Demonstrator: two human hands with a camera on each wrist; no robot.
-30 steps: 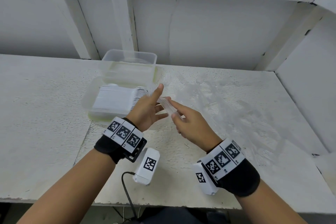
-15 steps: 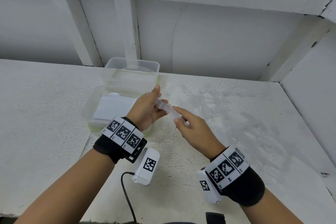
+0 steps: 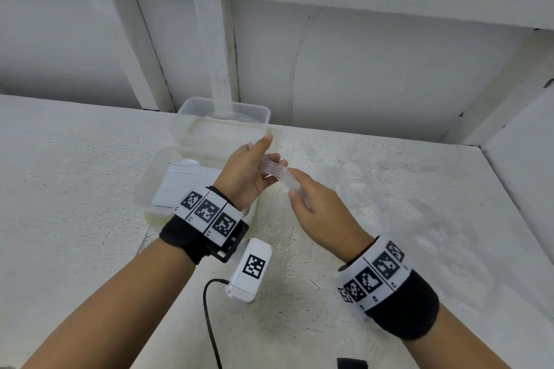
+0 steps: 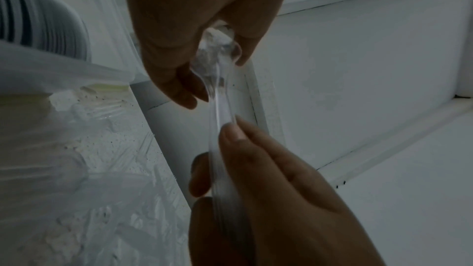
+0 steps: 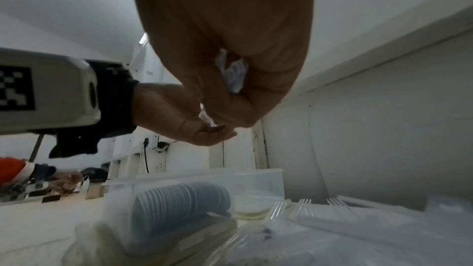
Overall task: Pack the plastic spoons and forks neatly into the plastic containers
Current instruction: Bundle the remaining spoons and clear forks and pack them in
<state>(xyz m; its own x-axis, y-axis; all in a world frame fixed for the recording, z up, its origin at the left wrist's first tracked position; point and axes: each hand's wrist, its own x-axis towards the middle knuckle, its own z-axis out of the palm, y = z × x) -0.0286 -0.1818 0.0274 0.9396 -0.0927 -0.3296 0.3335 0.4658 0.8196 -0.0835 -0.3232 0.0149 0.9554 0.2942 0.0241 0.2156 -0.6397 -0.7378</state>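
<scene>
In the middle of the frame, the left hand (image 3: 250, 172) and right hand (image 3: 317, 210) each pinch one end of a small stack of clear plastic spoons (image 3: 280, 175) above the white desk (image 3: 419, 219), and a loose pinch could let the slippery spoons slide apart and scatter beside the clear plastic container (image 3: 221, 126).

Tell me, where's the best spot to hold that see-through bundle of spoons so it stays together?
Probably the handles, pinched from both flat sides. The clear spoon stack is nested, its long straight handles lying flush, so the right hand pinches there. The left hand cups the rounded bowl end, which looks harder to squeeze evenly.
</scene>
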